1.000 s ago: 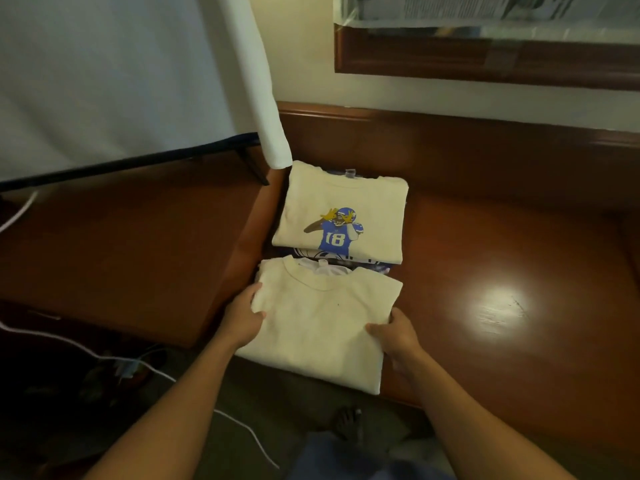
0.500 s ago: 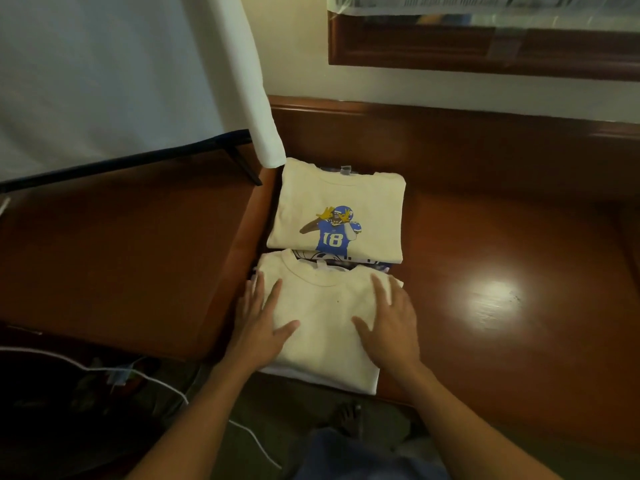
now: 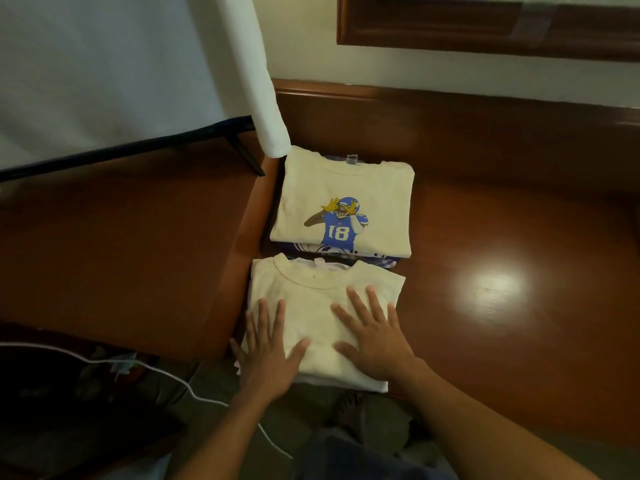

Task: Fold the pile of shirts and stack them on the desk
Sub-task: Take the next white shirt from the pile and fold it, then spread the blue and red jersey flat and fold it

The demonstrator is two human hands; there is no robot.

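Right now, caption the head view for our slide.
Left hand and right hand press a folded cream shirt on the desk.

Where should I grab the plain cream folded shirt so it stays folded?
Probably its two side edges, one hand each, coming from the near side: the plain cream folded shirt lies flat under the left hand and right hand, and its near edge seems to overhang the brown wooden desk, so both can slide underneath.

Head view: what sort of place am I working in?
Probably a bedroom or hotel room: a polished wooden desk against a cream wall, a wood-framed mirror or picture above it, and folded shirts stacked on it.
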